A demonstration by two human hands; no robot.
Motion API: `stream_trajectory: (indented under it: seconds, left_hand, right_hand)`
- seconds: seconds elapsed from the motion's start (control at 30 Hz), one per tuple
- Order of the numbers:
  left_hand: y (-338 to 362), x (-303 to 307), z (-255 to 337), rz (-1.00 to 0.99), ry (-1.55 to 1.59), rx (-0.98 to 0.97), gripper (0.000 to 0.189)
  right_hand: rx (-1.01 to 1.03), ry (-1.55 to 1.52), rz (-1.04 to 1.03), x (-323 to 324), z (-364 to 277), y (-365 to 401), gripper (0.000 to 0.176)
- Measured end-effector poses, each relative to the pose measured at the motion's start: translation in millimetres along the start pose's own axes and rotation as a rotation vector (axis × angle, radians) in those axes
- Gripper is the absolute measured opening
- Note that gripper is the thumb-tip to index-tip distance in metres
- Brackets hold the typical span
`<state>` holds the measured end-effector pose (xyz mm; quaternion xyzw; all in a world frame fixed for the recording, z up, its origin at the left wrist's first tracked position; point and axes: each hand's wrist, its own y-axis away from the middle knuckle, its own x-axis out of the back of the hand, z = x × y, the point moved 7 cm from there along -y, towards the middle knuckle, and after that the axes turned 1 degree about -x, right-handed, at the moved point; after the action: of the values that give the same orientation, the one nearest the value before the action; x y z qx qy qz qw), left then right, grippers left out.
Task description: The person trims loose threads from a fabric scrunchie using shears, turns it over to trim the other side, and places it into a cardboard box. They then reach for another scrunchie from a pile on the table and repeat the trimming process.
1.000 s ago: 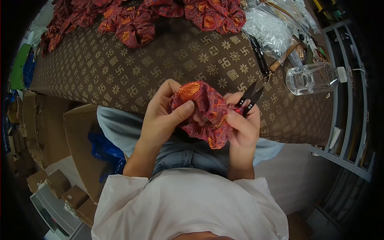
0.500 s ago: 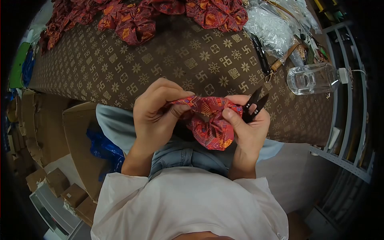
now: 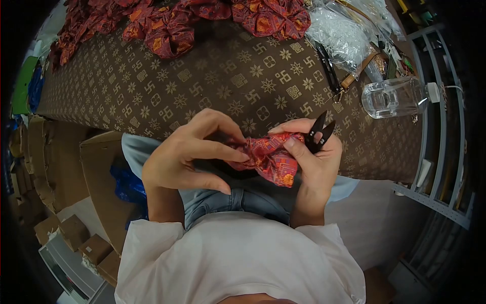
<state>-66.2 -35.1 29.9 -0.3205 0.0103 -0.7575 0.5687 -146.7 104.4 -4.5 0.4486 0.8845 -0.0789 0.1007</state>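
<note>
A red patterned fabric scrunchie (image 3: 276,164) is held above my lap, just in front of the table edge. My right hand (image 3: 317,164) pinches its right end between thumb and fingers. Black thread snips (image 3: 319,136) are also tucked in that hand, blades pointing up and apart. At the scrunchie's left side, my left hand (image 3: 177,154) has its fingers spread and its thumb well away from the cloth. Its fingertips touch the fabric or lie just over it. The scrunchie looks bunched, and its central hole is hidden.
More red scrunchies (image 3: 169,38) lie along the far side of the cloth-covered table (image 3: 217,76). At the right are a clear plastic bottle (image 3: 392,99), a bag of clear plastic bits (image 3: 341,38) and a black strap (image 3: 328,68). Cardboard boxes (image 3: 104,177) stand at left, metal shelving (image 3: 440,202) at right.
My left hand has released its pinch, spread its fingers and shifted slightly left. The scrunchie has gone from an open ring to a bunched shape. My right hand keeps its hold.
</note>
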Motion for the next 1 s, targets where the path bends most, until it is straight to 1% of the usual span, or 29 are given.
stream_trajectory:
  seconds: [0.03,0.07,0.1,0.13,0.2,0.23,0.27,0.3,0.33,0.37,0.4,0.43,0.47,0.5,0.53,0.57,0.6,0.63,0.67,0.7,0.77,0.8,0.83,0.87,0.9,0.93,1.0]
  left_hand:
    - [-1.1,-0.9,0.2,0.001,-0.005,-0.002,0.027]
    - [-2.6,6.5,-5.1,0.171,0.143,0.072,0.031]
    - [-2.8,11.1,-11.3,0.342,0.292,0.145,0.034]
    - [-10.5,6.0,-8.7,0.367,0.181,0.173,0.036]
    - [-16.0,-18.8,-15.3,0.172,0.112,0.390,0.034]
    - [-14.0,-24.1,-19.5,0.220,0.129,0.405,0.028]
    - [-14.8,-29.3,-19.1,0.222,0.132,0.403,0.028]
    - [-10.1,-23.5,-22.5,0.389,0.122,0.470,0.024]
    - [-3.9,-17.7,-25.3,0.558,0.110,0.538,0.021]
    - [0.3,-14.4,-26.3,0.660,0.045,0.593,0.017]
    - [0.7,-16.7,-27.3,0.665,0.045,0.594,0.017]
    - [3.0,-17.2,-28.5,0.716,0.064,0.580,0.016]
    - [5.0,-16.8,-28.9,0.763,0.085,0.565,0.015]
    - [5.9,-16.0,-29.4,0.760,0.086,0.566,0.015]
    - [5.3,-17.4,-31.6,0.731,0.227,0.530,0.013]
    - [3.9,-18.9,-33.1,0.701,0.364,0.491,0.010]
    - [4.6,-17.8,-34.5,0.702,0.362,0.490,0.010]
    - [6.6,-22.4,-41.3,0.744,0.668,0.473,0.009]
    - [7.3,-28.5,-46.3,0.774,0.977,0.448,0.007]
    - [8.5,-29.9,-46.9,0.773,0.978,0.448,0.007]
    - [13.5,-33.5,-51.5,0.878,1.154,0.446,0.009]
    - [13.6,-33.9,-51.7,0.878,1.154,0.446,0.009]
    - [12.1,-33.7,-50.1,0.868,1.182,0.404,0.010]
    - [10.9,-33.5,-48.5,0.858,1.209,0.362,0.011]
    - [11.3,-34.0,-49.1,0.860,1.210,0.364,0.011]
    - [11.9,-35.4,-51.4,0.866,1.232,0.386,0.012]
    - [11.8,-36.0,-53.4,0.870,1.253,0.410,0.013]
  right_hand:
    - [0.060,0.103,-0.039,-3.5,-2.7,-0.5,0.016]
    - [0.118,0.145,-0.093,-6.8,-4.5,-1.7,0.016]
    - [0.117,0.146,-0.094,-8.7,-4.8,-1.6,0.016]
    - [0.147,0.184,-0.104,-12.9,-7.8,-2.1,0.016]
    - [0.183,0.226,-0.121,-17.8,-12.6,-3.6,0.016]
    - [0.138,0.247,-0.012,-10.3,-11.8,-3.6,0.017]
    - [0.092,0.268,0.100,-2.4,-10.2,-3.0,0.018]
    - [0.131,0.171,0.185,2.3,-6.2,-2.1,0.028]
    - [0.128,0.174,0.185,2.9,-1.6,0.3,0.028]
    - [0.124,0.110,0.245,7.7,2.1,5.2,0.036]
    - [0.120,0.045,0.302,11.4,4.0,9.8,0.044]
    - [0.056,0.110,0.233,3.4,3.0,10.5,0.056]
    - [0.153,0.289,0.183,-3.5,-0.9,8.2,0.056]
    - [0.248,0.468,0.136,-11.8,-2.2,6.2,0.057]
    - [0.179,0.382,0.195,-9.7,5.7,4.5,0.046]
    - [0.180,0.381,0.197,-8.3,2.4,4.6,0.046]
    - [0.023,0.183,0.195,-3.1,8.4,2.5,0.039]
    - [-0.134,-0.017,0.190,-1.2,17.3,2.4,0.033]
    - [-0.058,-0.102,0.190,0.5,15.0,1.2,0.020]
    - [-0.057,-0.102,0.191,3.4,17.7,-0.5,0.020]
    - [-0.006,-0.465,0.208,11.3,20.2,-4.8,0.016]
    - [-0.010,-0.489,0.194,12.7,19.5,-5.4,0.014]
    - [-0.012,-0.490,0.194,14.8,21.4,-6.2,0.014]
    - [-0.015,-0.608,0.184,16.2,25.9,-7.1,0.014]
    - [-0.017,-0.726,0.173,16.7,28.6,-7.3,0.015]
    - [-0.018,-0.726,0.173,17.3,28.3,-7.3,0.015]
    - [-0.183,-0.843,0.199,14.3,37.9,-5.9,0.015]
